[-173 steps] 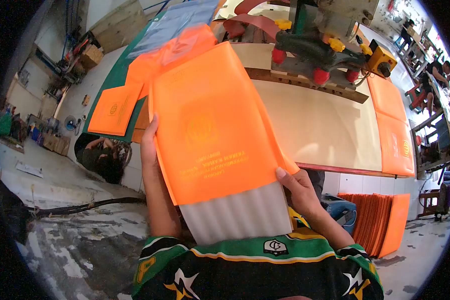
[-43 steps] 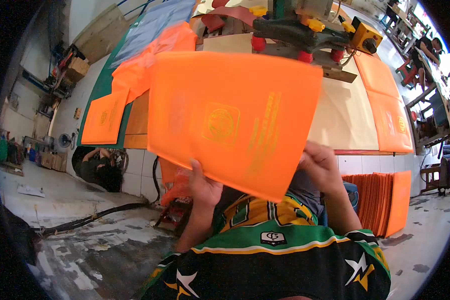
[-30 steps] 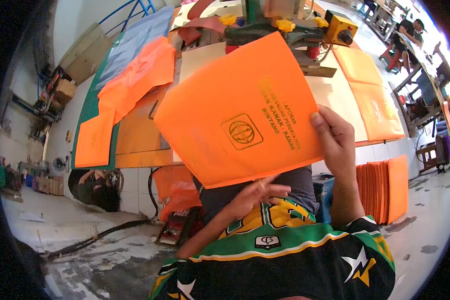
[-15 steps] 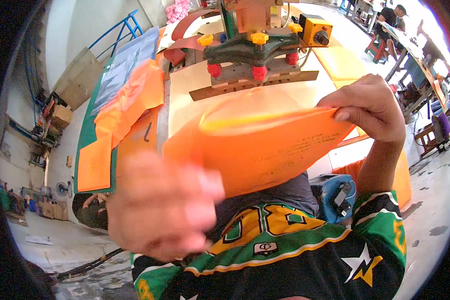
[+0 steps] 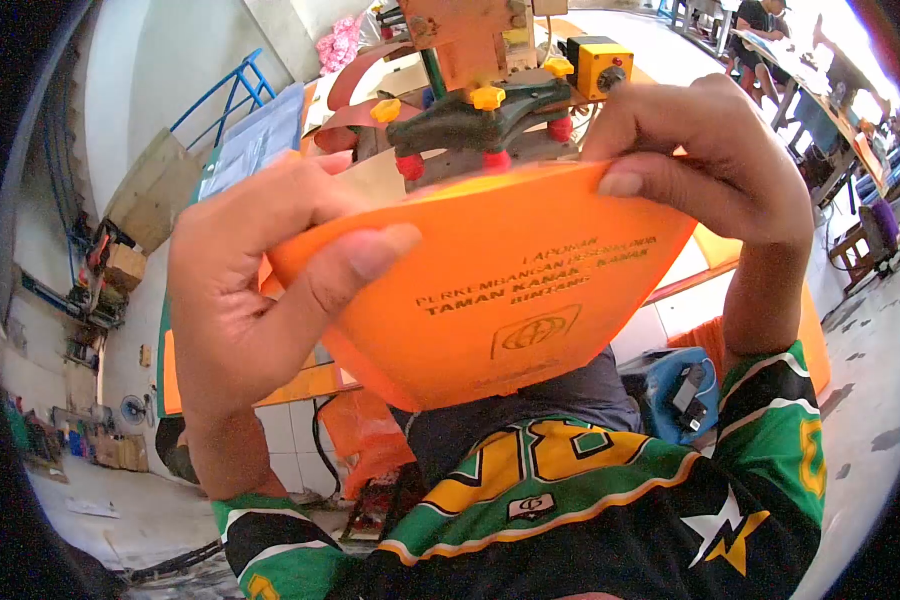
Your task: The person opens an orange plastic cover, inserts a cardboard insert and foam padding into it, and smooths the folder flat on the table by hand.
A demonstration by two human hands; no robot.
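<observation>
An orange report cover [image 5: 400,335] with dark printed lettering and an emblem is held up in front of me, tilted, its printed face towards me. My left hand [image 5: 255,285] is closed on its upper left corner, thumb on the printed side and fingers behind. At the upper right corner, my right hand [image 5: 715,160] pinches the edge between thumb and fingers. Just behind the cover stands a press [image 5: 460,125] with a black bracket, yellow knobs and red parts beneath. The cover hides the press's lower plate.
A yellow control box [image 5: 600,70] sits beside the press. Bluish plastic sheets [image 5: 260,145] lie on the bench's left side. Below right, next to my lap, is a blue container [image 5: 650,385] with a dark item in it. A co-worker [image 5: 760,25] sits at a far table.
My left hand, blurred and apart from the cover before, has risen and taken its left corner. The cover is raised and turned so its print reads more clearly. My right hand keeps its grip.
</observation>
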